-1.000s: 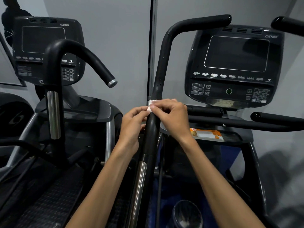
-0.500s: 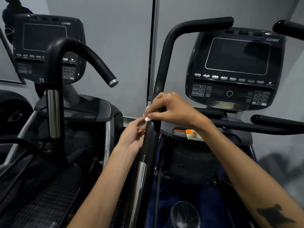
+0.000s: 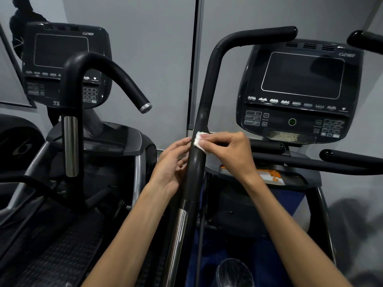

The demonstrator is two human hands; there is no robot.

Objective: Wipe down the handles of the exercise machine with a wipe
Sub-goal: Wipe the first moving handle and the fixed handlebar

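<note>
Both forearms reaching forward and up; right hand [image 3: 230,150] curled, fingertips pinching; left hand [image 3: 172,164] just beside it, palm up, fingers loosely bent.

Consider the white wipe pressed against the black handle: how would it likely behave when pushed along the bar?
The wipe looks soft and floppy: it wraps round the curve of the handle under the right hand. It is probably very light, since fingertips alone hold it. It may bunch or slip, being a small wad on a smooth bar; the left hand seems to steady it.
</note>
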